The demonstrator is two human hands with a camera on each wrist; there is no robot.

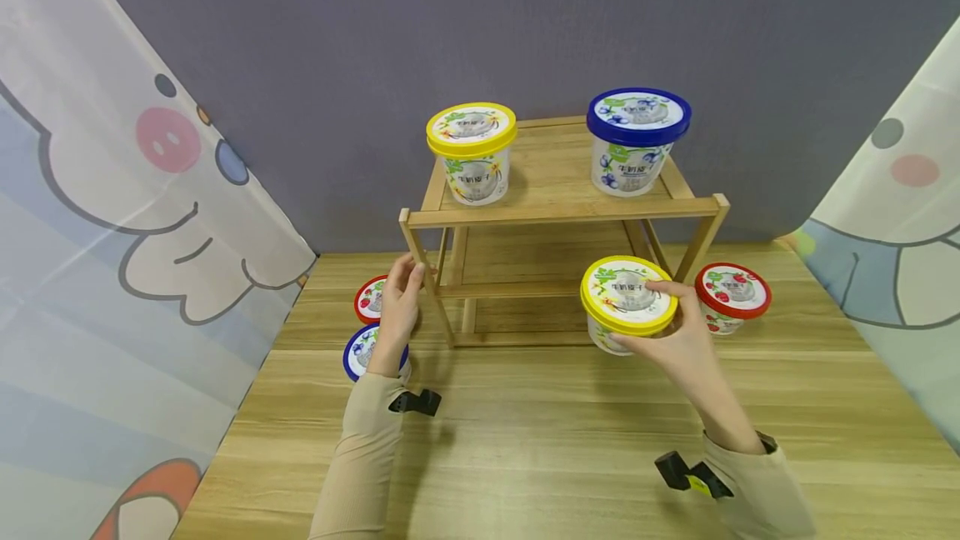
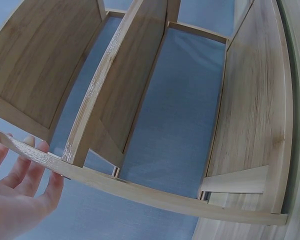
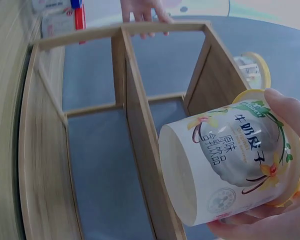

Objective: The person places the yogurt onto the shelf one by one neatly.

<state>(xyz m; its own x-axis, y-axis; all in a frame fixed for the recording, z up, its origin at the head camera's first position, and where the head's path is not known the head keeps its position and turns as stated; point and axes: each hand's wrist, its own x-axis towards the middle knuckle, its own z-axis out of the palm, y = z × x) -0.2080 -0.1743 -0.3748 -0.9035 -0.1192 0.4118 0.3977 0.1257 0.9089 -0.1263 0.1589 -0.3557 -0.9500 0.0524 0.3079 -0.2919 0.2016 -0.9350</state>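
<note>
My right hand [image 1: 678,332] grips a white tub with a yellow lid [image 1: 628,294], thumb and fingers round its rim. The tub is held in front of the wooden shelf rack [image 1: 562,208], upright in the head view, its printed side [image 3: 235,155] large in the right wrist view. At the rack's left side, my left hand [image 1: 401,307] holds the front post [image 2: 115,184], with fingers bent about it near its upper end. On the top shelf stand another yellow-lidded tub [image 1: 474,152] at left and a blue-lidded tub [image 1: 636,140] at right.
Left of the rack, a red-lidded tub [image 1: 369,300] and a blue-lidded tub [image 1: 362,352] are partly covered by my left arm. Another red-lidded tub [image 1: 733,294] stands right of the rack. A grey curtain [image 1: 360,65] hangs behind the wood-grain table [image 1: 525,440].
</note>
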